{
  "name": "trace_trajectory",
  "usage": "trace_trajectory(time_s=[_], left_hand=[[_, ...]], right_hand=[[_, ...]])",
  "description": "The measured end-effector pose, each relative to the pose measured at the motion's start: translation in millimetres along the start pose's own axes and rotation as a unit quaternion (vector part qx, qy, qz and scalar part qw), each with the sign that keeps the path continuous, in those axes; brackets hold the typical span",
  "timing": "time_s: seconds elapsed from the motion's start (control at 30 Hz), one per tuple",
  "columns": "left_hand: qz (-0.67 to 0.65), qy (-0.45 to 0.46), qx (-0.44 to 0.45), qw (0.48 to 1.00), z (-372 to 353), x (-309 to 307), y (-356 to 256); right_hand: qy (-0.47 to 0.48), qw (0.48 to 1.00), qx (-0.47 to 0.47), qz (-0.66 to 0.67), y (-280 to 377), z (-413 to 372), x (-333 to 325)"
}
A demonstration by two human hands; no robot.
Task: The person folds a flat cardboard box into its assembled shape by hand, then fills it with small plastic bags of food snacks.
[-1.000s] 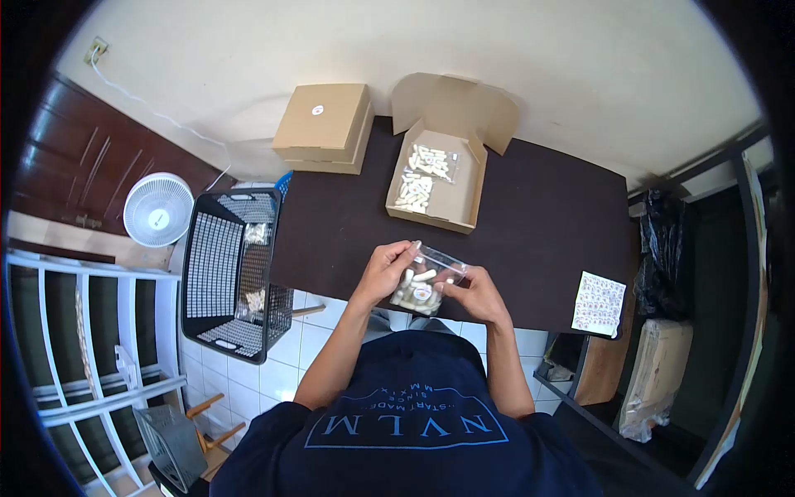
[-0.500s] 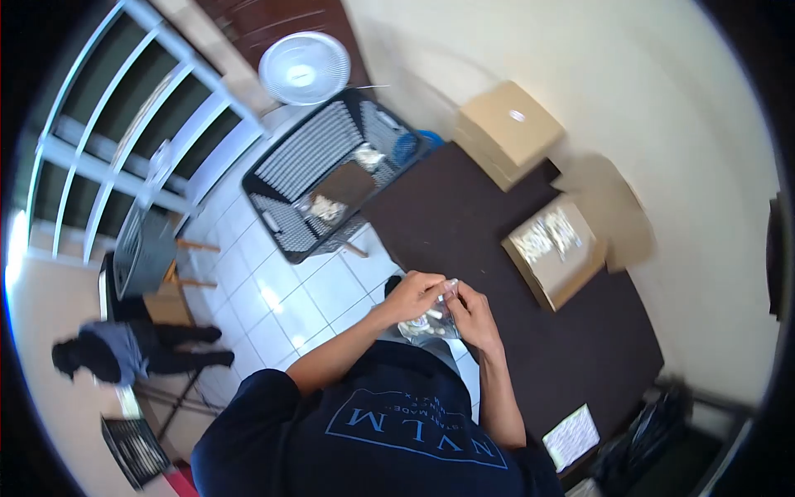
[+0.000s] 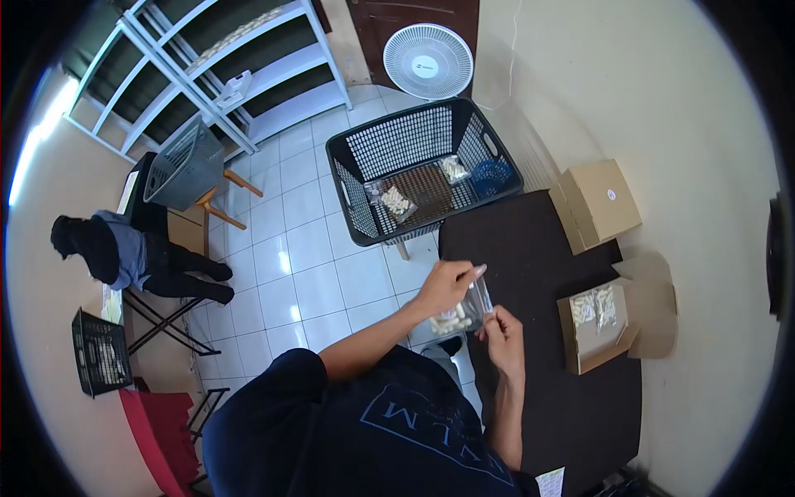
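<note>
Clear bag (image 3: 465, 312) at table (image 3: 530, 248) edge

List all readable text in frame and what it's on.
"NVLM": dark shirt, large letters; smaller lines beneath are blurred.
Closed cardboard box, round sticker: too small.
Fan, hub logo: too small.
Clear bag held by left hand and right hand: nothing legible.

Place: small packing workroom. My dark table (image 3: 530, 248) carries a closed cardboard box (image 3: 600, 203) and an open box (image 3: 590, 352) of filled packets, like the clear bag (image 3: 468, 311) I hold. Off its edge, a black basket (image 3: 397, 141) holds more packets. Tiled floor (image 3: 306, 265), white shelving (image 3: 215, 74), fan (image 3: 428, 62); another person (image 3: 124, 253) sits across the room.
</note>
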State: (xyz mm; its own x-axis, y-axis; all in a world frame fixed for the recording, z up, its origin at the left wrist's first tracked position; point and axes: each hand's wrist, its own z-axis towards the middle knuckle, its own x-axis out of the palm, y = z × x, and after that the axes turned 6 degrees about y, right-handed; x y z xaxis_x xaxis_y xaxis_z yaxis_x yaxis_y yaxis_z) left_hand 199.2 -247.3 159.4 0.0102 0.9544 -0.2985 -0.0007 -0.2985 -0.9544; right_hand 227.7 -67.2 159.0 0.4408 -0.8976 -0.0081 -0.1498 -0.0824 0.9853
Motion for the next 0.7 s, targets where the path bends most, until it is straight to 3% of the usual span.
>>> trace_trajectory(time_s=[0.07, 0.1, 0.13, 0.17, 0.3, 0.37, 0.43, 0.47, 0.5, 0.53, 0.57, 0.63, 0.7], left_hand=[[-0.01, -0.056, 0.036, 0.998, 12, -5, 16], [-0.08, -0.198, 0.143, 0.966, 25, 3, 47], [-0.218, -0.127, -0.065, 0.966, 28, -28, 35], [-0.233, -0.154, -0.089, 0.956, 41, -47, 45], [-0.341, -0.034, -0.093, 0.935, 47, -71, 6], [-0.393, 0.006, -0.111, 0.913, 44, -66, 8], [-0.443, 0.049, -0.131, 0.886, 39, -59, 8], [-0.472, 0.067, -0.13, 0.869, 33, -55, 8], [-0.5, 0.087, -0.13, 0.852, 27, -52, 8], [-0.43, 0.176, -0.125, 0.877, 21, -57, 13], [-0.339, 0.202, -0.063, 0.917, 13, -52, 23], [-0.229, 0.356, -0.123, 0.897, 1, -58, 30], [-0.234, 0.379, -0.15, 0.883, -13, -53, 50]], right_hand=[[-0.018, 1.0, -0.016, -0.006, 13, 1, 4], [-0.033, 0.997, -0.041, 0.048, 16, -1, 6], [-0.051, 0.994, -0.058, 0.076, 19, -7, 4], [-0.069, 0.989, -0.081, 0.104, 23, -9, 3], [-0.174, 0.983, -0.061, -0.004, 36, 0, 33], [-0.18, 0.982, -0.046, 0.023, 43, 10, 64], [-0.115, 0.981, -0.111, 0.107, 24, 23, 80], [-0.108, 0.98, -0.032, 0.163, 21, 21, 82], [-0.131, 0.977, -0.034, 0.162, 19, 19, 87], [-0.155, 0.967, -0.028, 0.201, 13, 18, 91], [-0.18, 0.953, -0.025, 0.241, 7, 13, 94], [-0.22, 0.934, -0.017, 0.282, -2, -1, 93], [-0.21, 0.92, 0.084, 0.318, -9, -18, 96]])
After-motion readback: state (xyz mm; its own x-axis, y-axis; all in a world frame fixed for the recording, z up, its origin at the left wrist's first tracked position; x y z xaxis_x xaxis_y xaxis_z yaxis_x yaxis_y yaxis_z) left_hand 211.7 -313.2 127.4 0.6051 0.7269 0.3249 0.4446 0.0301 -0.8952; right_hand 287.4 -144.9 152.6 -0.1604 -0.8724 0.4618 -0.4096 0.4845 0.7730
